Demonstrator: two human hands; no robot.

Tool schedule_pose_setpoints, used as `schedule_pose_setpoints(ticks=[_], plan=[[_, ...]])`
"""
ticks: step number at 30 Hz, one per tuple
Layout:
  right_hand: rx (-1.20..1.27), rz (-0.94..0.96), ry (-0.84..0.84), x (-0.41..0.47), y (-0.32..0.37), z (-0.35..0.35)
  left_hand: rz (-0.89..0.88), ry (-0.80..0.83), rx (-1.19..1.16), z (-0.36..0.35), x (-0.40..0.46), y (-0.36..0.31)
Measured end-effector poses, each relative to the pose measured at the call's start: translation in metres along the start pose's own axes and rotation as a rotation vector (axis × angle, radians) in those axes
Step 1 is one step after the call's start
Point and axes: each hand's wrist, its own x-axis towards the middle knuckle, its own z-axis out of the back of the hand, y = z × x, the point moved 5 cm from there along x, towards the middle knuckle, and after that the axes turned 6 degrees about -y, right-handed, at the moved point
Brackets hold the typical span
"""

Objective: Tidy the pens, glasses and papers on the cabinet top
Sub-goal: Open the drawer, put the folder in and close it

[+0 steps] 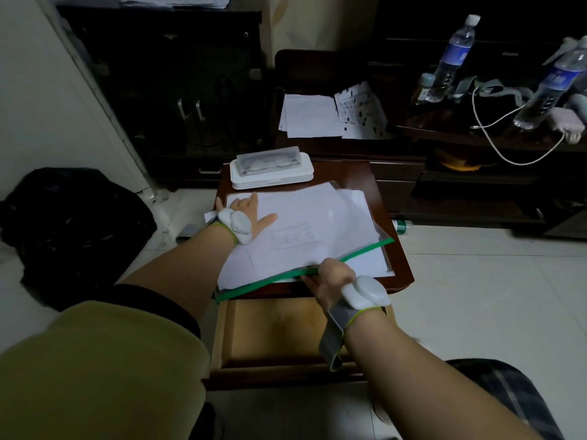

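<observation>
A clear folder with a green edge [355,254] lies tilted on the small brown cabinet top [386,198], with white papers [305,223] inside and under it. My left hand [247,211] rests flat on the papers at the folder's far left, fingers spread. My right hand [332,279] grips the folder's green near edge. Behind the papers sits a clear glasses case [268,161] on top of a white flat box [273,179]. No pens are visible.
The cabinet's drawer [286,331] stands pulled out below the top. More papers [330,115] lie on a dark chair behind. Two water bottles [454,58] and a white cable [495,141] are on the dark unit at right. A black bag [73,223] sits on the floor at left.
</observation>
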Motion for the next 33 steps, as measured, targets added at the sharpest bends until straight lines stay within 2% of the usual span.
schedule_pose_setpoints(ticks=[2, 3, 4, 7, 8, 10, 13, 16, 20, 33], plan=[[-0.132, 0.011, -0.012, -0.002, -0.003, 0.009, 0.052, 0.011, -0.008, 0.001, -0.008, 0.003], [-0.044, -0.063, -0.017, -0.002, -0.006, 0.009, 0.066, 0.024, -0.003, 0.000, -0.013, 0.005], [0.004, -0.057, -0.030, -0.007, -0.006, 0.010, 0.077, 0.038, -0.001, -0.001, -0.020, 0.006], [0.455, -0.212, -0.169, -0.008, -0.020, 0.011, 0.119, 0.022, -0.035, -0.008, -0.044, 0.011], [0.487, -0.220, -0.194, -0.010, -0.021, 0.014, 0.134, -0.006, -0.046, -0.008, -0.054, 0.011], [0.414, -0.197, -0.208, -0.010, -0.025, 0.019, 0.166, -0.084, -0.108, -0.005, -0.069, 0.009], [0.306, -0.155, -0.208, -0.013, -0.030, 0.032, 0.248, -0.199, -0.326, 0.002, -0.089, 0.006], [0.158, -0.130, -0.160, -0.018, -0.037, 0.048, 0.347, -0.255, -0.463, 0.005, -0.107, 0.005], [-0.017, -0.144, -0.138, -0.030, -0.055, 0.064, 0.332, -0.177, -0.474, -0.005, -0.141, 0.002], [-0.189, -0.053, 0.003, -0.095, -0.073, 0.084, 0.318, -0.017, -0.367, -0.009, -0.226, -0.008]])
